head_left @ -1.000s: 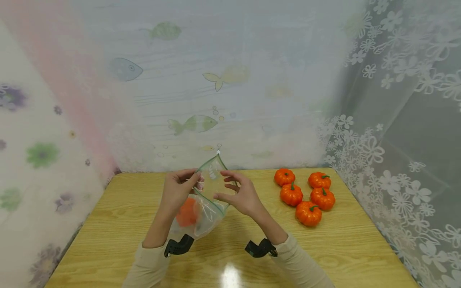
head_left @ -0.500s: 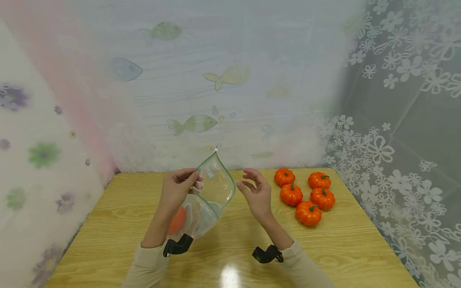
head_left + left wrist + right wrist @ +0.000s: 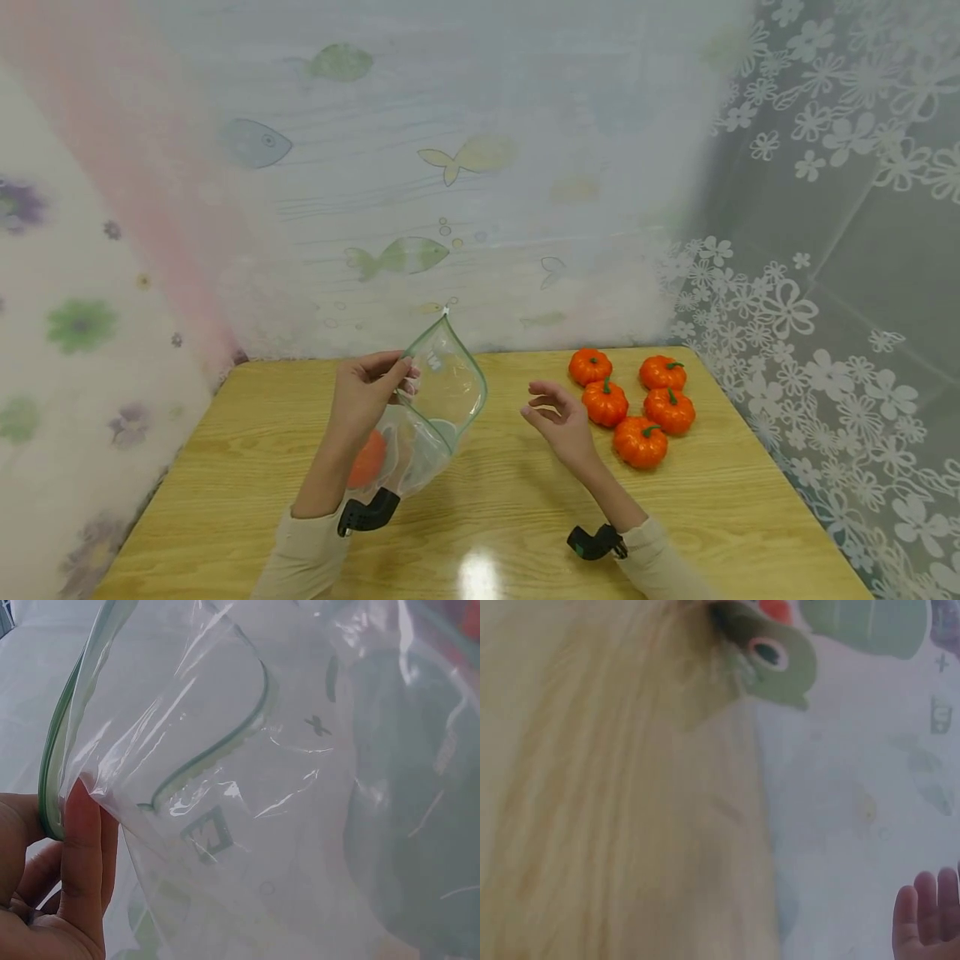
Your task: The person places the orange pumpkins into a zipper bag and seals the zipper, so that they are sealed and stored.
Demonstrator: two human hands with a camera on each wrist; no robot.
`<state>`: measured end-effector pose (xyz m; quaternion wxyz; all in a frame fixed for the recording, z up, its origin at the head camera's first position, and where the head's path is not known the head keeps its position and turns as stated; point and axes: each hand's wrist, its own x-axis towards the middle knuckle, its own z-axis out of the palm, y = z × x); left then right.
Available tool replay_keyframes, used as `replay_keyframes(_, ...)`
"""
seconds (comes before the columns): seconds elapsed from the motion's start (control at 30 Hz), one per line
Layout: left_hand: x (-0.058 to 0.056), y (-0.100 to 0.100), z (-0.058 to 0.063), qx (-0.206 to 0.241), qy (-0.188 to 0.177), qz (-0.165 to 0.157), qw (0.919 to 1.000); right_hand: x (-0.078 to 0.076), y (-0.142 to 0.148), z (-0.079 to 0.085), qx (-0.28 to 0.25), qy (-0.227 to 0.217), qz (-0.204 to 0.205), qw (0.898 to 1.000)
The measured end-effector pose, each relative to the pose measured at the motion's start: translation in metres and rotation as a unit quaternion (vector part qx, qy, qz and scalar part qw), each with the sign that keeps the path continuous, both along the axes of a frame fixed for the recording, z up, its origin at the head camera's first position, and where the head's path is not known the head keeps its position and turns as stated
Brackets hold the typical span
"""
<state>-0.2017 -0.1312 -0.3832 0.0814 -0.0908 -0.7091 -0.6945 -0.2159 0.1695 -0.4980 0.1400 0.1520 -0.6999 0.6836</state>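
Note:
My left hand (image 3: 363, 396) pinches the rim of a clear zip bag (image 3: 457, 375) between thumb and fingers. The bag's green-edged mouth gapes wide, with a small white slider at its top corner. Through the lower part of the bag shows a blurred orange print or object (image 3: 367, 461). In the left wrist view the fingers (image 3: 82, 855) grip the green zip edge, and pale green printing shows on the plastic. My right hand (image 3: 562, 421) is in the air over the table, holding nothing, fingers loosely bent. Nearest to it are several small orange pumpkins (image 3: 605, 402) with green stems.
The pumpkins, among them a front one (image 3: 640, 442), stand grouped on the right of the wooden table (image 3: 495, 517). A curtain with fish pictures (image 3: 525, 250) hangs right behind the far edge. Flower-patterned curtains (image 3: 780, 308) flank the sides.
My right hand has let go of the bag's edge and moved right, toward the pumpkins. The bag's mouth has spread wider. My left hand has stayed at the rim.

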Motion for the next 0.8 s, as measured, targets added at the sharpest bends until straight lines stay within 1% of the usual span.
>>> replay_keyframes(0.13,0.000,0.001,0.006,-0.009,-0.002,0.003,0.9999,0.005,0.020,-0.006,0.022,-0.005,-0.005,1.000)
replay_keyframes(0.3,0.000,0.003,0.014,-0.014,0.001,0.003,0.9999,0.015,0.047,-0.008,0.040,0.000,-0.001,0.999)
replay_keyframes(0.4,0.001,0.004,0.014,-0.010,0.001,0.003,0.9999,0.022,0.063,-0.011,0.050,0.009,-0.001,0.999)
replay_keyframes(0.47,0.001,0.004,0.015,-0.009,0.000,0.003,1.0000,0.026,0.074,-0.012,0.052,0.012,-0.008,0.999)
replay_keyframes(0.57,0.001,0.004,0.015,-0.006,0.000,0.003,1.0000,0.029,0.089,-0.012,0.051,0.028,-0.034,0.998)
replay_keyframes(0.63,0.001,0.004,0.015,-0.004,0.000,0.002,1.0000,0.031,0.100,-0.011,0.045,0.044,-0.062,0.996)
replay_keyframes(0.8,0.000,0.003,0.015,-0.003,0.001,0.001,1.0000,0.033,0.124,-0.011,0.031,0.089,-0.131,0.987)
